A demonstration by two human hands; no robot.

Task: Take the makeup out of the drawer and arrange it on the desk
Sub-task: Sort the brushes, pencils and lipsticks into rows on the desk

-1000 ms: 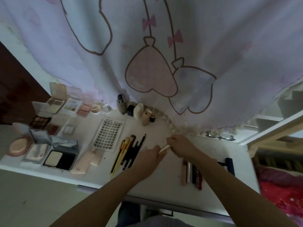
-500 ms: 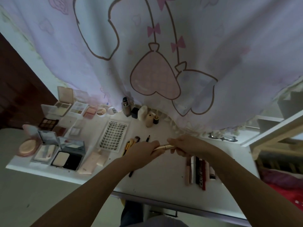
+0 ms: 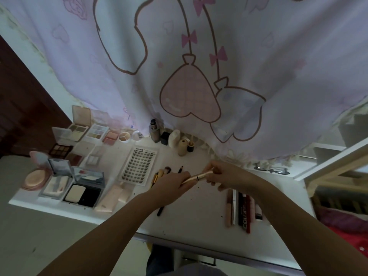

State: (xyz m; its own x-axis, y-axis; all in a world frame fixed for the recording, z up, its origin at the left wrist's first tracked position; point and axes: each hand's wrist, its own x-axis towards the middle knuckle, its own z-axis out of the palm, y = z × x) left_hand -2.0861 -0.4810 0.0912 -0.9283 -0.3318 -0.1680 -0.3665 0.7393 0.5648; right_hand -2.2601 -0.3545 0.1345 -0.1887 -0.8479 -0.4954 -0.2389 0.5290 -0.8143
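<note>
Both hands hold a slim gold makeup tube (image 3: 198, 176) above the middle of the white desk (image 3: 195, 216). My left hand (image 3: 174, 183) grips its lower end and my right hand (image 3: 225, 175) pinches its upper end. Makeup brushes (image 3: 162, 173) lie under my left hand, partly hidden. A row of lip tubes (image 3: 242, 211) lies to the right under my right forearm. Open palettes and compacts (image 3: 79, 176) cover the desk's left side. The drawer front (image 3: 199, 259) shows below the desk edge.
A lash card (image 3: 138, 166) lies left of the brushes. Small bottles (image 3: 171, 137) stand at the back against a pink printed curtain (image 3: 199, 76). An eyelash curler (image 3: 272, 170) lies at the back right. A wooden frame (image 3: 328, 168) stands to the right.
The view has tilted and shifted; both hands stay together on the gold tube, now held slightly higher and more level above the desk.
</note>
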